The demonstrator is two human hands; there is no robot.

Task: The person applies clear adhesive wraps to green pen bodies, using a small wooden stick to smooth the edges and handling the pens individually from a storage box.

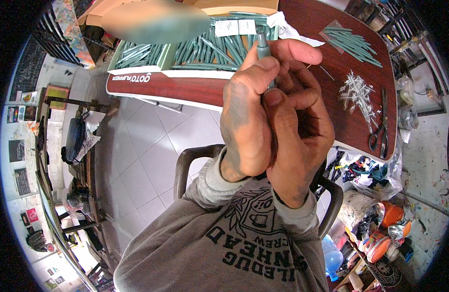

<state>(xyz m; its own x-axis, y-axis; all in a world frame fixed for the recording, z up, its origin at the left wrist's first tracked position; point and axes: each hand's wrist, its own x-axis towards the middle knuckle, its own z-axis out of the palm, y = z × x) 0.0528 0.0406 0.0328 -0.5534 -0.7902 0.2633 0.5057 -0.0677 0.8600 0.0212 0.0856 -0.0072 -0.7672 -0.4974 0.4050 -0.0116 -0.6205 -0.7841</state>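
Both of my hands are raised close in front of me, gripping a dark green pen [263, 50] with a grey metal-looking tip pointing up. My left hand [246, 109] pinches the barrel near its upper end with the thumb. Wrapped round the lower part is my right hand [302, 114], its thumb against the barrel and its index finger stretched past the tip. The pen's lower end is hidden in the fingers. Beyond the hands, an open carton [168, 57] holds many similar green pens [205, 48], with white labels [234, 27] lying on them.
The dark red table [326, 22] carries a clear bag with green pens [353, 45], a pile of thin whitish sticks [358, 97] and black scissors [380, 129]. A chair arm [188, 163] stands beside me. Shelves line the left; bags and paint containers [380, 243] crowd the lower right.
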